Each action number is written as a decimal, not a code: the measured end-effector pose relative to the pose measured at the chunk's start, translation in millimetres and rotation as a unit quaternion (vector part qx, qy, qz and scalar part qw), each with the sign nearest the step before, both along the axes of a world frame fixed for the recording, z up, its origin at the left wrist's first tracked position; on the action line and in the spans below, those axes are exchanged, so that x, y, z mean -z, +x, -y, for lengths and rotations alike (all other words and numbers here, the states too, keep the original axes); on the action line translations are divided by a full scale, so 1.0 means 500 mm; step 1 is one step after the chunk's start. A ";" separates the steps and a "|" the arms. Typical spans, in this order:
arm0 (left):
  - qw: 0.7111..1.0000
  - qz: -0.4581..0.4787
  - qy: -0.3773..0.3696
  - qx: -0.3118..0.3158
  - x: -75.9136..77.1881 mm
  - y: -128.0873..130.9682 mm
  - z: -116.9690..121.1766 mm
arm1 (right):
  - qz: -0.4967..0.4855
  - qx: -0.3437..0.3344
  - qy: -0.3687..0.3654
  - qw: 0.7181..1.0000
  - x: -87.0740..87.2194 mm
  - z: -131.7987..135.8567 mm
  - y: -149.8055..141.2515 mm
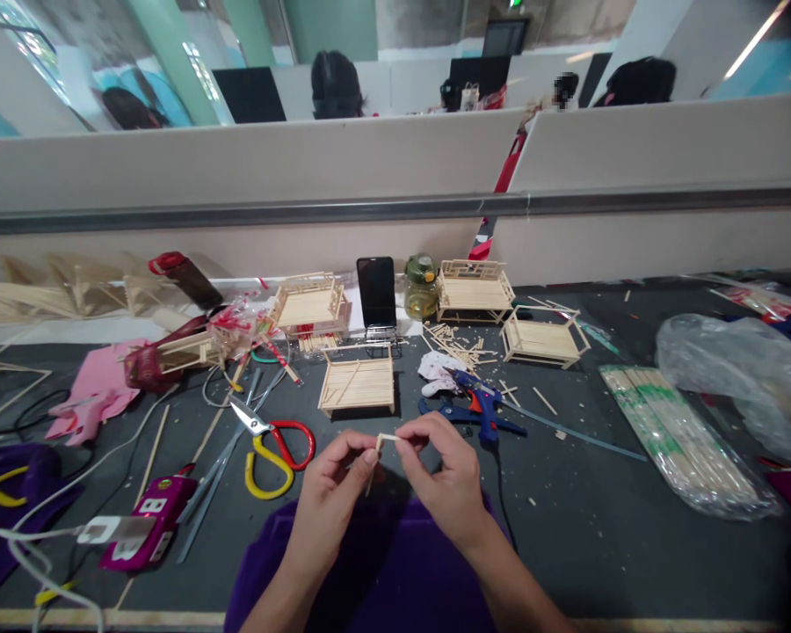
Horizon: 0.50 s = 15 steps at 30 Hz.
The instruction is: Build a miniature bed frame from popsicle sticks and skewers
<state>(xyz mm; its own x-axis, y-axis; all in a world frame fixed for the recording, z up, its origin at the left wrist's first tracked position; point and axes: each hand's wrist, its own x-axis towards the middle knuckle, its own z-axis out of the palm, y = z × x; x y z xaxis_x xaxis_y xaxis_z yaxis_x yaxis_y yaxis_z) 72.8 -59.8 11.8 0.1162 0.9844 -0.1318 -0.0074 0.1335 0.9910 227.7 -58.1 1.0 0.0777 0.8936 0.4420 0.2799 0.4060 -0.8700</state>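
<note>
My left hand is closed, pinching a short wooden stick that slants downward. Between the fingertips of my right hand is a second short wooden stick, lying nearly level. The two sticks meet at a corner near my left fingertips; whether they are joined I cannot tell. Just beyond my hands stands a small stick-built bench with a loose stick across its slats. A blue glue gun and dark blue pliers lie past my right hand. Scissors with red and yellow handles are left of my left hand.
More stick models stand along the back, beside a phone on a stand and a green-lidded bottle. Loose sticks lie mid-table. Bagged sticks are at right, a purple power strip with cables at left. People sit beyond the partition.
</note>
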 end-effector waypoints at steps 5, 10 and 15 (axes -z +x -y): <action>1.000 -0.004 0.015 0.000 0.003 -0.002 -0.002 | 0.006 0.000 0.008 1.000 -0.002 0.004 0.001; 1.000 -0.004 0.015 0.004 0.005 -0.005 -0.002 | 0.001 -0.001 0.006 1.000 -0.001 0.002 -0.001; 1.000 -0.009 0.017 0.008 -0.001 -0.005 -0.001 | -0.003 -0.002 0.005 1.000 -0.001 0.004 -0.003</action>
<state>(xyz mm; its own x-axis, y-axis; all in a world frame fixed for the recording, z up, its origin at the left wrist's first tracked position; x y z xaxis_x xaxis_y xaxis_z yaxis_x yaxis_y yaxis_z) 70.4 -59.5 12.2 0.1293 0.9865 -0.1005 0.0130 0.0997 0.9949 226.5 -60.0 1.6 0.0763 0.8895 0.4506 0.2728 0.4160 -0.8675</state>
